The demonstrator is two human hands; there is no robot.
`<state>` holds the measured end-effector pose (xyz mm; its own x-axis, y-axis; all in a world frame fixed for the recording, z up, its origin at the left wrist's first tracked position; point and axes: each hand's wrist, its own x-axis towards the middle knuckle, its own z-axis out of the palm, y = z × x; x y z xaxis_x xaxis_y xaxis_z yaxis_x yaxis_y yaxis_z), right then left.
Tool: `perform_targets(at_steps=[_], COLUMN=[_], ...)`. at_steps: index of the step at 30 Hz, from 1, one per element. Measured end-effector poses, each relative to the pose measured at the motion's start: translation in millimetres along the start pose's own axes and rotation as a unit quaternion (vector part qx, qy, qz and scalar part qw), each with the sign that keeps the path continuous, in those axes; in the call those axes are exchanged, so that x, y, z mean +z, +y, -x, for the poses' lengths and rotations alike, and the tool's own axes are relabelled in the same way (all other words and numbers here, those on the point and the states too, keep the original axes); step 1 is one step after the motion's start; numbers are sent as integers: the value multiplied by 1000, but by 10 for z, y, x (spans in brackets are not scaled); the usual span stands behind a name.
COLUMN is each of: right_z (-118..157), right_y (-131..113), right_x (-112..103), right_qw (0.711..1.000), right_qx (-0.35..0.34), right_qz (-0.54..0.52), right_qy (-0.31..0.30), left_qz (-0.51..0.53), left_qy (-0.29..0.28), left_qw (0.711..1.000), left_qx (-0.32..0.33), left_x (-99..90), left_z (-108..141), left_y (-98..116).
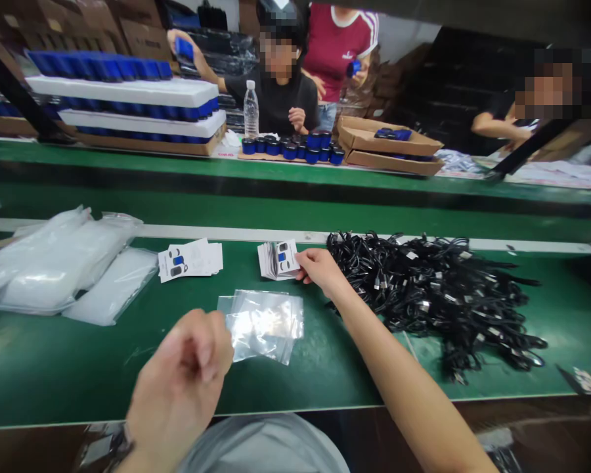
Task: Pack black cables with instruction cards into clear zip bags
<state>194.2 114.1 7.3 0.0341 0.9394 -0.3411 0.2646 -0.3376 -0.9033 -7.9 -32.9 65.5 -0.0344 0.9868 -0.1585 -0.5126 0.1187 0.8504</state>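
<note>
My right hand (319,269) reaches over the green table and pinches the edge of a small printed card (286,257) at the right side of a fanned stack. The card carries pictures of blue and dark round items. Nearer to me, my left hand (190,368) is raised with its fingers curled in; whatever it may hold is hidden. Just beyond and to its right lie several overlapping clear plastic bags (268,325), flat on the table. A second pile of printed cards (190,261) rests farther left.
Bundled black cables (423,289) are heaped on the right. Filled plastic packs (54,269) lie on the left. Across the raised green ledge (177,172) are blue-sided containers (290,151), a bottle (251,110), cardboard trays (389,148) and foam trays (128,90); several co-workers are behind it.
</note>
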Motion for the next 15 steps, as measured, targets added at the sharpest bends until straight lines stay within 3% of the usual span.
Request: perform_targets(at_steps=[2, 7, 10, 13, 15], right_z=[22, 313, 659, 980, 1116], right_y=[-37, -158, -166, -88, -2], right_x=[-24, -132, -117, -2, 98], right_qw=[999, 990, 989, 983, 980], right_qx=[-28, -116, -137, -157, -177], right_qz=[-5, -45, -58, -29, -2], right_qy=[23, 68, 15, -93, -90], left_qz=[43, 48, 28, -56, -115], left_qy=[-10, 65, 60, 14, -2], left_qw=[999, 994, 991, 987, 981], left_qx=[-3, -73, -113, -152, -155], left_x=[104, 94, 74, 97, 110], left_z=[-178, -388, -413, -396, -380], left_y=[-46, -164, -211, -276, -326])
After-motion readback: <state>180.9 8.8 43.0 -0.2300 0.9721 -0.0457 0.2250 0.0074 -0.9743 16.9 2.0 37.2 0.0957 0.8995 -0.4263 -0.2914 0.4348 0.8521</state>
